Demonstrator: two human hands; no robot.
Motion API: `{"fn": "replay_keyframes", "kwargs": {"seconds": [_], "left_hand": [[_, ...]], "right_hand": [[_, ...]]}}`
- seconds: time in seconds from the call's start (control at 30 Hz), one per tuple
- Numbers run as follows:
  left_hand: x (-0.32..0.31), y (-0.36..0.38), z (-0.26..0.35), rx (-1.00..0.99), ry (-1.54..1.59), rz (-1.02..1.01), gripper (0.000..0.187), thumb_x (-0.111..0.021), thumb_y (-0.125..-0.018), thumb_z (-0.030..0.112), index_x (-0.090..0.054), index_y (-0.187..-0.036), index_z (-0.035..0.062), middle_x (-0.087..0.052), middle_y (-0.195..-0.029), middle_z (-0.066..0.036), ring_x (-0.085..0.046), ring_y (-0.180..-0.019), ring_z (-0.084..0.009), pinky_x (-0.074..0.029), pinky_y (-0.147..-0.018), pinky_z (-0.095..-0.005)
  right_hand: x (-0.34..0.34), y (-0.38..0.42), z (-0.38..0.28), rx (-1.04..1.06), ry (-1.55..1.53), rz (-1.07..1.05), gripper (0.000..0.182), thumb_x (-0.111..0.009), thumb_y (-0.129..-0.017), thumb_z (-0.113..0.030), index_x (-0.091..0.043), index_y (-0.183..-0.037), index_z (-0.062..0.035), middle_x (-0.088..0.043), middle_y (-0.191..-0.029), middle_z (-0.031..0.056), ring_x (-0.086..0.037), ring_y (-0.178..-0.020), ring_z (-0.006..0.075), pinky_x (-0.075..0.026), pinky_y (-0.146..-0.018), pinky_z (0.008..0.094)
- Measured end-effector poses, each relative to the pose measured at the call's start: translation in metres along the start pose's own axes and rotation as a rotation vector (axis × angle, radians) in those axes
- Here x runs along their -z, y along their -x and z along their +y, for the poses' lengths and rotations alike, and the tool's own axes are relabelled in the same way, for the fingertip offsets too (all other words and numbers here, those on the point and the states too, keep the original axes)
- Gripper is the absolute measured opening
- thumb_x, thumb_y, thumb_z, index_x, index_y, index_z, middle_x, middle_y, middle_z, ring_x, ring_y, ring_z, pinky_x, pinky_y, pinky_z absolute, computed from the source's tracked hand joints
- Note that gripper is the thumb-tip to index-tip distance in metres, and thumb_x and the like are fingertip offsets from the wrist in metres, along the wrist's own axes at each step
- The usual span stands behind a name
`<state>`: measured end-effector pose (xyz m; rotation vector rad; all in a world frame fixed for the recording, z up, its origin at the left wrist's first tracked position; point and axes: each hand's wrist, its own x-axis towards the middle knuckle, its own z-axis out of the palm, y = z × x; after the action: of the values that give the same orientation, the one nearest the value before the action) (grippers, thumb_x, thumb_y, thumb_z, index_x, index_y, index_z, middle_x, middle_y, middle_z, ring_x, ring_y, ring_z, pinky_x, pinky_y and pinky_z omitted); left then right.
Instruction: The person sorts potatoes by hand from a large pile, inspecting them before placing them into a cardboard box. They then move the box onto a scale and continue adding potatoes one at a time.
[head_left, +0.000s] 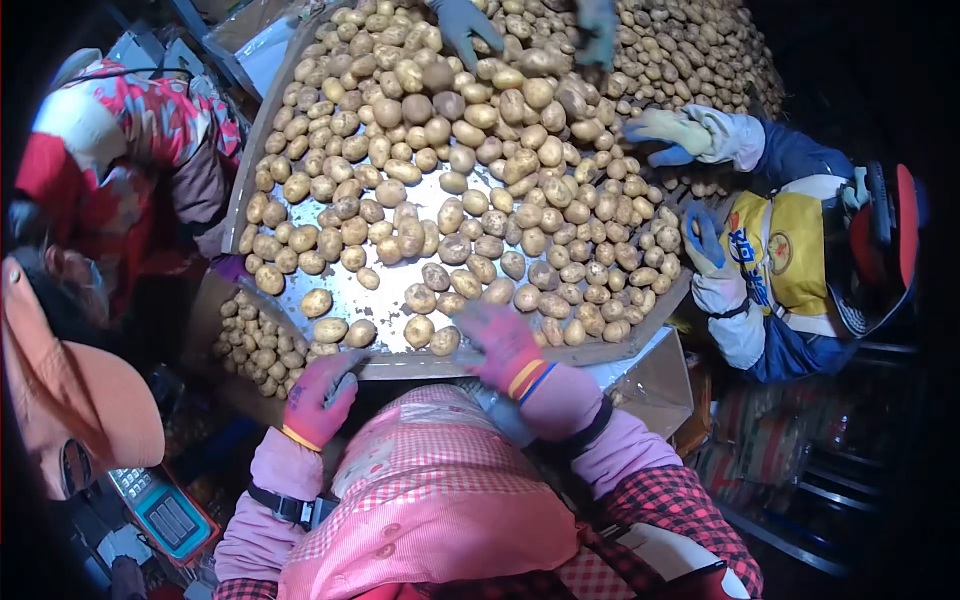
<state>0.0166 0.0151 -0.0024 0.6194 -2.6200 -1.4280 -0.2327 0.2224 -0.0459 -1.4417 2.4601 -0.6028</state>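
Many potatoes (420,330) lie loose on a shiny metal sorting table (395,342) in front of me. My left hand (320,400), in a pink and grey glove, is at the table's front left edge, near a few potatoes. Its thumb stands apart from the fingers, and I see nothing held. Over the front edge reaches my right hand (500,345), in a pink glove with an orange and yellow cuff. Its slightly blurred fingers stretch out beside the nearest potatoes, with no potato visible in them; the undersides are hidden.
More potatoes (265,345) fill a chute or container at the front left. At the right, a person in a yellow apron (775,250) has gloved hands by the heap. Another person's gloved hands (465,25) reach in from the far side. A turquoise-framed keypad device (170,515) lies lower left.
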Motion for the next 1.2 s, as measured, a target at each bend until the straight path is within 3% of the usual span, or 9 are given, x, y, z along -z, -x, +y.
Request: {"fn": "replay_keyframes", "kwargs": {"seconds": [0.1,0.2,0.33,0.43,0.53,0.67,0.83,1.0,1.2], "left_hand": [[-0.002,0.008,-0.004,0.021,0.006,0.028,0.039,-0.063,-0.082,0.008,-0.061,-0.12,0.0049,-0.063,-0.115,-0.016,-0.06,-0.108,-0.0312,-0.046,-0.094,-0.0383],[-0.002,0.013,0.0,0.043,0.009,0.039,0.039,-0.065,-0.081,0.01,-0.062,-0.12,0.0065,-0.063,-0.115,-0.016,-0.059,-0.108,-0.0322,-0.046,-0.094,-0.0391],[-0.004,0.019,-0.006,0.071,0.04,0.022,0.039,-0.066,-0.081,0.011,-0.063,-0.119,0.0071,-0.063,-0.116,-0.015,-0.059,-0.109,-0.0321,-0.045,-0.096,-0.039],[0.005,0.022,-0.005,0.08,0.033,0.033,0.039,-0.066,-0.081,0.01,-0.063,-0.119,0.007,-0.063,-0.115,-0.015,-0.059,-0.109,-0.0322,-0.045,-0.096,-0.0395],[0.014,0.03,-0.004,0.06,-0.031,0.14,0.038,-0.065,-0.081,0.01,-0.063,-0.119,0.0069,-0.064,-0.114,-0.015,-0.059,-0.108,-0.0326,-0.046,-0.095,-0.04],[0.009,0.039,-0.017,0.088,0.034,0.154,0.036,-0.065,-0.081,0.01,-0.064,-0.117,0.0069,-0.064,-0.112,-0.015,-0.06,-0.106,-0.0331,-0.046,-0.093,-0.0403],[0.012,0.036,-0.015,0.063,0.002,0.143,0.039,-0.066,-0.08,0.01,-0.063,-0.119,0.0073,-0.064,-0.113,-0.016,-0.059,-0.107,-0.033,-0.046,-0.094,-0.0403],[0.021,0.041,-0.019,0.092,-0.019,0.177,0.041,-0.066,-0.08,0.011,-0.063,-0.121,0.0078,-0.063,-0.115,-0.016,-0.059,-0.109,-0.0328,-0.045,-0.096,-0.0409],[0.018,0.042,-0.022,0.097,-0.014,0.132,0.039,-0.065,-0.082,0.012,-0.062,-0.121,0.0055,-0.063,-0.118,-0.016,-0.059,-0.111,-0.0323,-0.045,-0.097,-0.0398]], "right_hand": [[0.025,-0.033,-0.02,-0.137,-0.256,-0.234,0.049,-0.063,-0.085,-0.031,-0.054,-0.13,-0.0145,-0.063,-0.112,0.0134,-0.061,-0.099,0.0331,-0.049,-0.085,0.0435],[0.009,-0.074,-0.008,-0.029,-0.055,0.197,0.051,-0.065,-0.082,-0.03,-0.054,-0.13,-0.0183,-0.058,-0.122,0.0133,-0.057,-0.108,0.0311,-0.048,-0.089,0.0429],[-0.019,-0.127,-0.042,0.086,0.115,0.24,0.052,-0.067,-0.079,-0.029,-0.055,-0.129,-0.0188,-0.054,-0.127,0.0141,-0.054,-0.112,0.0327,-0.047,-0.092,0.0427],[-0.023,-0.147,-0.036,-0.015,0.143,-0.172,0.05,-0.067,-0.074,-0.02,-0.057,-0.123,-0.0166,-0.054,-0.125,0.015,-0.054,-0.114,0.0346,-0.046,-0.095,0.0418],[-0.003,-0.149,0.025,0.163,-0.03,0.271,0.041,-0.062,-0.074,-0.011,-0.061,-0.115,-0.0113,-0.061,-0.102,0.0166,-0.058,-0.104,0.0354,-0.048,-0.091,0.0443],[0.085,-0.155,0.051,-0.152,0.502,0.457,0.046,-0.075,-0.071,-0.038,-0.066,-0.113,-0.0201,-0.047,-0.134,0.0149,-0.04,-0.127,0.0378,-0.037,-0.102,0.0483],[0.054,-0.164,0.023,-0.244,0.763,-0.223,0.06,-0.061,-0.078,-0.063,-0.069,-0.114,-0.0164,-0.032,-0.152,0.0108,-0.017,-0.143,0.0374,-0.013,-0.114,0.0545],[0.02,-0.173,0.03,-0.417,0.822,-0.23,0.082,-0.052,-0.079,-0.07,-0.049,-0.14,-0.0155,-0.019,-0.158,0.0078,-0.005,-0.147,0.0369,-0.001,-0.116,0.0556],[0.009,-0.164,0.03,-0.333,0.724,-0.07,0.056,-0.069,-0.074,-0.057,-0.068,-0.116,-0.0206,-0.035,-0.15,0.0071,-0.012,-0.145,0.0351,-0.006,-0.116,0.054]]}}
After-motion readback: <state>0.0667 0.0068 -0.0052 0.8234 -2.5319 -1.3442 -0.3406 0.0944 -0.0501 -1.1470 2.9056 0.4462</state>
